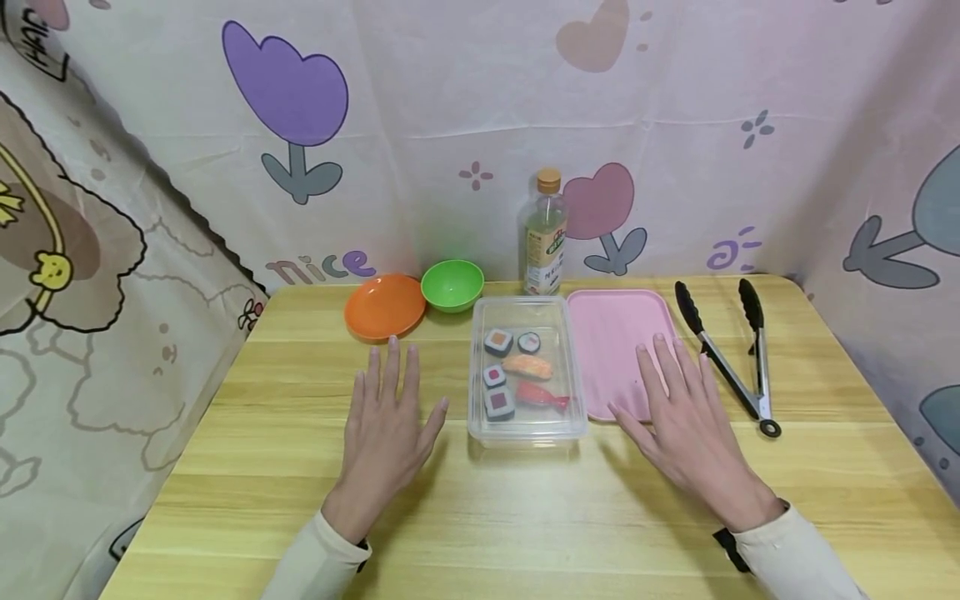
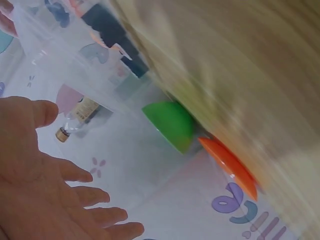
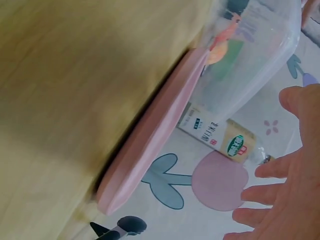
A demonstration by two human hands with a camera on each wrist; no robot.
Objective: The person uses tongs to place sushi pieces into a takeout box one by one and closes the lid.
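My left hand (image 1: 386, 433) is held flat with fingers spread, left of a clear plastic container (image 1: 551, 427) and in front of an orange plate (image 1: 385, 306). Several sushi pieces, such as an orange-topped one (image 1: 527, 366) and a red-topped one (image 1: 542, 396), lie inside that container. Over the near right corner of a pink tray (image 1: 611, 333) stretches my right hand (image 1: 686, 425), its fingers likewise straight. Neither hand holds anything. Both wrist views show the palms above table height: left hand (image 2: 55, 175), right hand (image 3: 285, 185).
Behind the container stands a bottle (image 1: 545, 242) with a brown cap. A green bowl (image 1: 452, 286) sits beside the orange plate. Black-tipped tongs (image 1: 738, 375) lie spread apart right of the tray. A patterned cloth (image 1: 420, 83) hangs behind the wooden table (image 1: 510, 533).
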